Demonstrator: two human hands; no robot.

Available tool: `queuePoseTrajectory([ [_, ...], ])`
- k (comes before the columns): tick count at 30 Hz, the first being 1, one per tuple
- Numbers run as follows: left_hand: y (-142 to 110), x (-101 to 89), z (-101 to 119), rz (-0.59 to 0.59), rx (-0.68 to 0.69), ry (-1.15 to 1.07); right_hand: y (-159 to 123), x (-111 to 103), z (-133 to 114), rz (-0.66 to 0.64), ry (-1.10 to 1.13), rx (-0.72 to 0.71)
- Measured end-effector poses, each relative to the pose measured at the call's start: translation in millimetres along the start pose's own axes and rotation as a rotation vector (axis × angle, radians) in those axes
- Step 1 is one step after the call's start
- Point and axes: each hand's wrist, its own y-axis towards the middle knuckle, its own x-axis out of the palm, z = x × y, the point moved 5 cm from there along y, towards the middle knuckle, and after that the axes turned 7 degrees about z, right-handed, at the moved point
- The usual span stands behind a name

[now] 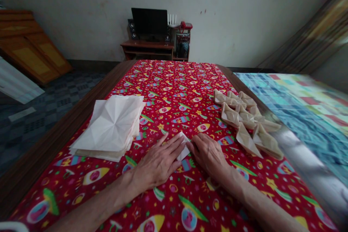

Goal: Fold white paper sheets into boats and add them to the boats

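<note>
A small folded piece of white paper (183, 151) lies on the red patterned cloth, between my two hands. My left hand (160, 157) rests flat with its fingers stretched over the left part of the paper, pressing on it. Curled fingers of my right hand (208, 152) meet the paper's right edge, thumb and index finger closed there. To the left sits a stack of creased white paper sheets (112, 125), the top one marked with radiating folds. Several folded paper boat-like shapes (246, 114) stand grouped at the right.
The red cloth (176, 98) covers a long table with a dark wooden edge (54, 145). Beyond its far end are a monitor (149, 21) and a red telephone (186, 25). A bed with a checked cover (293, 105) adjoins on the right; a wooden cabinet (35, 50) stands left.
</note>
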Motion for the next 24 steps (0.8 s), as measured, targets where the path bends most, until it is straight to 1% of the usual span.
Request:
queuePoseTrajectory([
  [3, 0, 0.1, -1, -0.017, -0.013, 0.008, 0, -3, -2, -0.008, 0.009, -0.001],
  [5, 1, -0.2, -1, -0.020, -0.023, 0.011, 0, -6, -9, -0.037, 0.034, -0.087],
  [8, 1, -0.8, 0, -0.012, -0.041, 0.012, -4, -10, -19, -0.080, 0.050, -0.273],
  [9, 1, -0.9, -1, -0.013, -0.047, 0.015, -7, -11, -20, -0.086, 0.041, -0.299],
  [13, -3, -2.5, -6, -0.019, -0.078, 0.029, -16, -13, -14, -0.113, 0.008, -0.295],
  [19, -17, -10.9, -14, 0.044, -0.130, 0.067, -23, -21, -10, -0.104, -0.027, -0.308],
  [21, -21, -11.8, -16, 0.078, -0.138, 0.082, -23, -20, -10, -0.114, -0.029, -0.308],
  [24, -21, -14.0, -21, 0.187, -0.149, 0.058, -24, -18, -11, -0.121, -0.041, -0.307],
])
